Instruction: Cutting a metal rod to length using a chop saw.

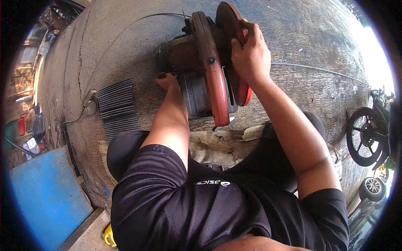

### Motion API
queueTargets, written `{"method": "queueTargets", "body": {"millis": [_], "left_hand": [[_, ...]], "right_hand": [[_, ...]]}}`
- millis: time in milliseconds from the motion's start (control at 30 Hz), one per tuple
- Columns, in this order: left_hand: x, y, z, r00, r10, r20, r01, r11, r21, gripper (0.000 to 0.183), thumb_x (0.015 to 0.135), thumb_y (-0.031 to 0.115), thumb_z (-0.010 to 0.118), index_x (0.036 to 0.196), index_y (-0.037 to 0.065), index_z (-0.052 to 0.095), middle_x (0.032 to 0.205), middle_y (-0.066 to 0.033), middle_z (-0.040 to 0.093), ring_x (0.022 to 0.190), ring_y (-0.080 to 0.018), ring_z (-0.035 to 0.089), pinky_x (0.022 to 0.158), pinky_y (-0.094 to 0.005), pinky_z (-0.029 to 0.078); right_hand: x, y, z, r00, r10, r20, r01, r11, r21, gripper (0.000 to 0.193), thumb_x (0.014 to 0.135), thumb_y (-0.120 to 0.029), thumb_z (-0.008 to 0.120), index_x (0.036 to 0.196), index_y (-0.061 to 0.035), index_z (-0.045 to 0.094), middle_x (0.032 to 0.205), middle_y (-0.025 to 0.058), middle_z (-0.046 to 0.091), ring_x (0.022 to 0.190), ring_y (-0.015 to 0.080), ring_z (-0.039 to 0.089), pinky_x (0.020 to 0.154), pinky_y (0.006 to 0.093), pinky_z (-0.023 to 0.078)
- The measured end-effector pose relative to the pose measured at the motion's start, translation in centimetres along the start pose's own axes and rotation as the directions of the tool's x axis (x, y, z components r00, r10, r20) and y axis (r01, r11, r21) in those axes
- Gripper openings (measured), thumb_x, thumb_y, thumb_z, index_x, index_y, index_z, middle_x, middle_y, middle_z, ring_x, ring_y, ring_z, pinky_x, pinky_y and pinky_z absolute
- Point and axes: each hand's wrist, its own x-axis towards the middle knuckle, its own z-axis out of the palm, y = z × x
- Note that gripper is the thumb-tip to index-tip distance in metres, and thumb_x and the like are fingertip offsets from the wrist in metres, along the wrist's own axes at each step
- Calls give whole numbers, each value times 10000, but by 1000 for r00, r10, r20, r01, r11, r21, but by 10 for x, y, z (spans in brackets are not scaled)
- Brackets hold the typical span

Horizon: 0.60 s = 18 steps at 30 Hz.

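Note:
A worn red chop saw (215,90) stands on the floor before me, its long curved handle pointing toward my body. My right hand (253,54) is closed over the edge of the saw's round disc guard (229,19), fingers bent around it. Low beside the dark motor (178,52) is my left hand (166,80); its fingers are mostly hidden by the machine. Extending right from beneath my right wrist, a thin straight rod (318,67) crosses the floor. Left of the saw's grey base (194,94), several short dark rods (117,100) lie side by side in rows.
A dark cable (121,35) curves over the floor at the left. A blue panel (50,192) lies at lower left, near a yellow object (109,235). To the right are a motorcycle wheel (363,136) and a car wheel (372,189). Torn brownish material (222,146) lies between my legs.

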Motion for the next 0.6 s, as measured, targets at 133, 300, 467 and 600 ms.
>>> {"method": "queueTargets", "body": {"millis": [133, 300, 467, 600], "left_hand": [[1, -1, 2, 999, -43, 4, 44, 994, -98, 560, 841, -68, 510, 1347, 34, 295, 1283, -235, 440, 1026, -357, 588, 719, -408, 620], [3, 0, -1, 1000, -24, 3, 25, 996, -83, 585, 831, -90, 499, 1359, 30, 279, 1264, -246, 447, 1032, -360, 585, 698, -400, 622], [6, -2, 0, 999, -43, -12, 42, 996, -75, 568, 828, -91, 507, 1337, 28, 286, 1278, -254, 432, 1038, -375, 581, 700, -416, 623], [7, -7, 4, 998, -15, -64, 10, 997, -82, 531, 826, -77, 521, 1295, 21, 293, 1268, -259, 431, 1028, -382, 583, 704, -422, 623]], "right_hand": [[0, 3, 0, 1000, -23, -12, 23, 1000, 0, 403, 805, -159, 590, 1170, -64, 448, 1053, 176, 557, 931, 415, 597, 779, 489, 496], [-1, 4, 0, 1000, -11, -3, 11, 1000, -8, 394, 810, -163, 588, 1165, -61, 450, 1059, 178, 558, 932, 414, 597, 781, 490, 492], [-1, 3, 0, 1000, 5, 7, -5, 1000, 7, 390, 810, -164, 592, 1160, -59, 454, 1062, 178, 560, 933, 411, 599, 783, 490, 491], [-1, 1, -1, 1000, 11, 2, -11, 1000, 0, 399, 807, -164, 603, 1165, -65, 456, 1070, 179, 561, 934, 414, 599, 787, 491, 489]]}}
